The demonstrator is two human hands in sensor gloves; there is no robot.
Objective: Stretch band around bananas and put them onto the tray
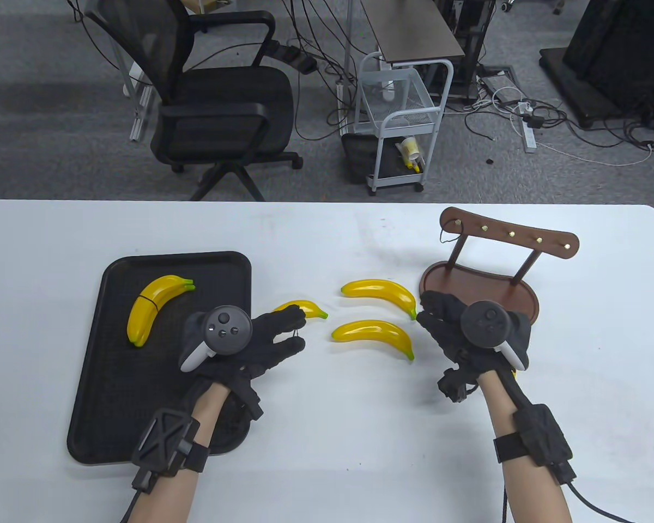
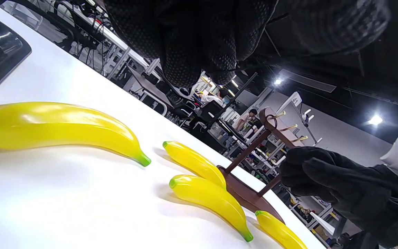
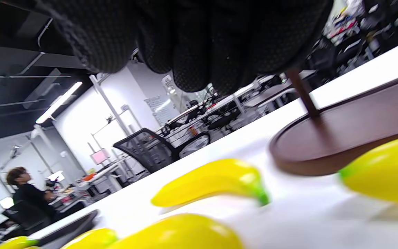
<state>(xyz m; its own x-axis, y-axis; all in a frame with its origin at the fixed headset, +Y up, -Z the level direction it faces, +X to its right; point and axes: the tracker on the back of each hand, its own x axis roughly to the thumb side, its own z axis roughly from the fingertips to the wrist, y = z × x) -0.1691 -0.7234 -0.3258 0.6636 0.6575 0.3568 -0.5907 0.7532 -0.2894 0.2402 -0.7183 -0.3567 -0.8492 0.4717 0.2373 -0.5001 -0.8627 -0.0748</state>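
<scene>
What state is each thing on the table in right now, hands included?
Banded bananas: two bound by a dark band, lying on the tray.
Tray: flat on the table, under the left wrist.
Loose bananas: unbanded, on the table; a fourth is mostly hidden under the right hand.
Stand: upright, one band on a peg.
Left hand: fingers spread, over one banana.
Right hand: open, empty.

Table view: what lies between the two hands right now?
Two loose bananas, one farther and one nearer, lie on bare table between the left hand and right hand; the table view shows it plainly.
</scene>
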